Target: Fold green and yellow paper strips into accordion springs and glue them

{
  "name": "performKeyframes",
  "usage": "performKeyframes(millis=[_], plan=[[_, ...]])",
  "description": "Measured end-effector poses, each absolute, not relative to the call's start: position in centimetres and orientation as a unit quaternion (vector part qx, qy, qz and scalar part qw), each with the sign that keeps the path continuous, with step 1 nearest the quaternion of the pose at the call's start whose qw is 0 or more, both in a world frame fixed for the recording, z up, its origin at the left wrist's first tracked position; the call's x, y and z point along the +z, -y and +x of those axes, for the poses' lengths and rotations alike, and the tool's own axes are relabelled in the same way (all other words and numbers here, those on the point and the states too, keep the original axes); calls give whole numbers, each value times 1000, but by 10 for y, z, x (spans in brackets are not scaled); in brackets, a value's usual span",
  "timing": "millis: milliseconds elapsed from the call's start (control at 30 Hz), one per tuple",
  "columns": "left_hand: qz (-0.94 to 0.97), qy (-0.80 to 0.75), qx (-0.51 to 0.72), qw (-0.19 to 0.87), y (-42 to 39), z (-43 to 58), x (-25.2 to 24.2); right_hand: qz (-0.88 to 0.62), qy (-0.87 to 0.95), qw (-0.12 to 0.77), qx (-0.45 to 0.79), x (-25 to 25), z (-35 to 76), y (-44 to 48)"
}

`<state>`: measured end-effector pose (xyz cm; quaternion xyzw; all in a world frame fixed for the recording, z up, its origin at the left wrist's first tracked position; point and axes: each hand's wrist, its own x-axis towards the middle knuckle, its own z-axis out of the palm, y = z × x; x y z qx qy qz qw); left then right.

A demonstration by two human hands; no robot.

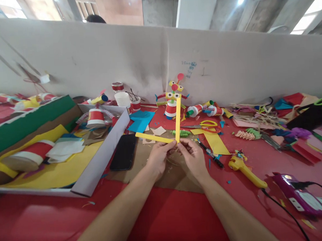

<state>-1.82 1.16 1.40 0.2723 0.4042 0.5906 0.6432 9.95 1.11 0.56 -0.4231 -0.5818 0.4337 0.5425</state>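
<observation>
forearms (122, 212) lead to left hand (158, 160) and right hand (192, 156), both pinching the corner where two yellow strips (178, 119) meet above brown cardboard (177, 179), black phone (123, 152) at the cardboard's left, yellow glue gun (247, 171) to its right.

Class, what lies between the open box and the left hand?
The head view shows a black phone, then brown cardboard reaching under the left hand.

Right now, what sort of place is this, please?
Probably a paper-craft workshop, judging by the yellow paper strips, the yellow-handled metal scissors and the red-and-white paper-cup figure.
</observation>
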Motion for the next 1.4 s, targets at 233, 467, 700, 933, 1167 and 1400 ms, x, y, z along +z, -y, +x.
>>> performKeyframes(millis=[233,467,700,933,1167,1400], plan=[[282,-401,625,608,-11,-16,9,-421,557,540,471,6,100,-12],[283,-399,656,575,-9,-13,14,-376,453,570,573,6,97,-14],[302,-402,654,566,-9,-14,13,-364,424,568,604,3,96,-15],[297,-410,646,571,-11,-15,9,-402,470,554,558,2,96,-13],[220,-388,614,651,-11,-14,6,-422,459,563,543,3,99,-17],[198,-368,629,656,-14,-14,2,-369,412,580,599,3,97,-18]])
